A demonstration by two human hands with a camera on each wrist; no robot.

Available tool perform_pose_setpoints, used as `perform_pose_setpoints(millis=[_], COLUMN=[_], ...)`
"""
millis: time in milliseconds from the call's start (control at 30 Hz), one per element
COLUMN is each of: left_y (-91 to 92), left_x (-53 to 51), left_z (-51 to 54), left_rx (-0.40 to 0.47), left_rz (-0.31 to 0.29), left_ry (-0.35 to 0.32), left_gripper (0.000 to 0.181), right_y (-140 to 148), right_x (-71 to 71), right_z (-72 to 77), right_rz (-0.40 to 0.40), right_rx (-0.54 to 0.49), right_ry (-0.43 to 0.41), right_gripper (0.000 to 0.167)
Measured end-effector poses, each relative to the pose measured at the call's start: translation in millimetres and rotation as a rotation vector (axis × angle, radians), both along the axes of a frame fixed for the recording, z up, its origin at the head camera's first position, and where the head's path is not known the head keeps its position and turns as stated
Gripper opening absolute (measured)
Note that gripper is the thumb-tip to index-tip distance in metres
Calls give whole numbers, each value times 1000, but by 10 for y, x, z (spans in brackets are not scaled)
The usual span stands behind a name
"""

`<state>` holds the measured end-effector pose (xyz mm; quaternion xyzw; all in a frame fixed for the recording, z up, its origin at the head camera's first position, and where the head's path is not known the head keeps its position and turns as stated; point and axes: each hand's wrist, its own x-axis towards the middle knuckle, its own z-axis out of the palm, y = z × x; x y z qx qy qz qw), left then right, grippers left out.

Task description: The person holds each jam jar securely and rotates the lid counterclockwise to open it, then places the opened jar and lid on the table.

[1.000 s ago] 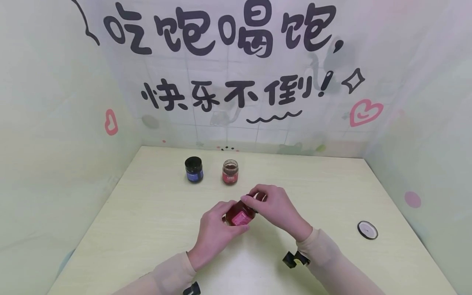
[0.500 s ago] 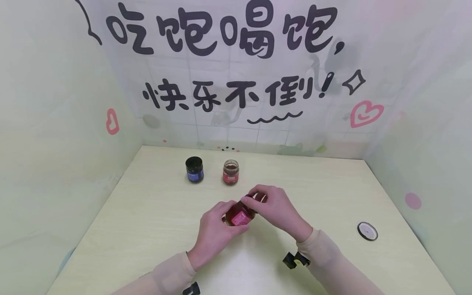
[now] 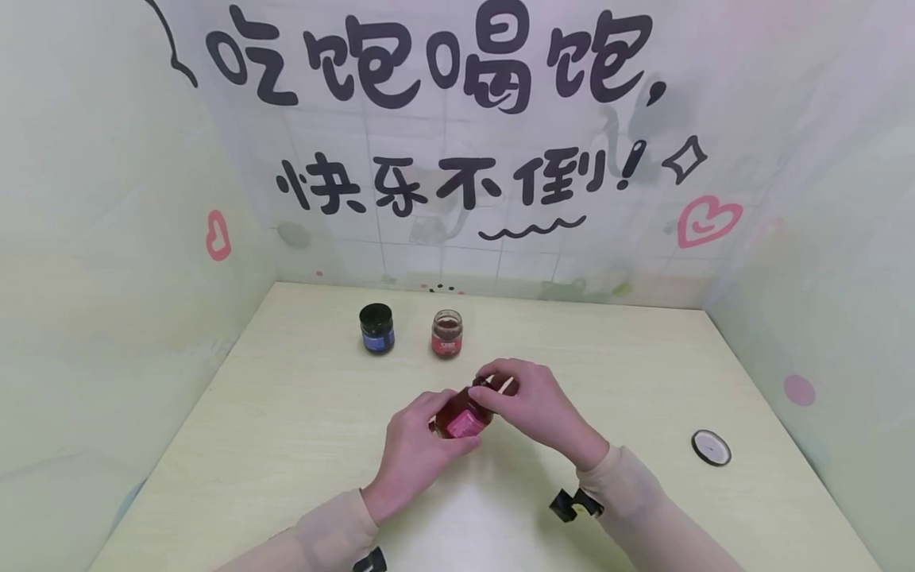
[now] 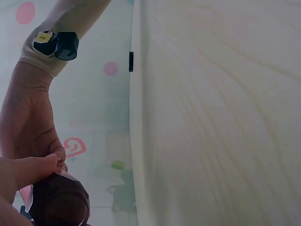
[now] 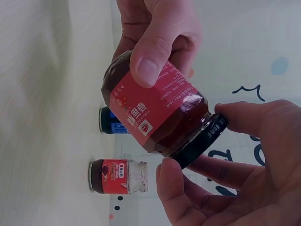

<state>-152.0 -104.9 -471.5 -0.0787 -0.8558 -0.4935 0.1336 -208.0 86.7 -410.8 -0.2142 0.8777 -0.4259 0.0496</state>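
Note:
A strawberry jam jar [image 3: 465,423] with a pinkish-red label is held tilted above the table, its top end toward the right. My left hand [image 3: 417,445] grips the jar's body, the thumb lying across the label in the right wrist view. On the black lid [image 5: 200,141], which sits on the jar's mouth, my right hand [image 3: 534,401] has its thumb and fingers pinching the rim. The left wrist view shows the dark base of the jar [image 4: 61,202]; the lid is out of sight there.
Toward the back of the table [image 3: 300,397] stand a dark jar [image 3: 377,330] with a blue label and a black lid, and a lidless jar [image 3: 446,335] with a red label and dark contents. A loose lid [image 3: 711,448] lies inside-up at the right. Printed cloth walls [image 3: 457,262] surround the table.
My right thumb and fingers have shifted slightly on the lid, leaving a bit more of the jar's top end visible. The left hand keeps its grip, nearly still.

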Motion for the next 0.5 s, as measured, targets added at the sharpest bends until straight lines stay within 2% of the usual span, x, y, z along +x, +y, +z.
perform_pose_setpoints(millis=[500], left_y=[1], left_x=[26], left_z=[6], left_rx=[20], left_rz=[-25], left_ry=[-32], left_gripper=[52], right_y=[41], right_x=[4], right_z=[26], right_rz=[21], right_rx=[28], right_ry=[-13], right_gripper=[27])
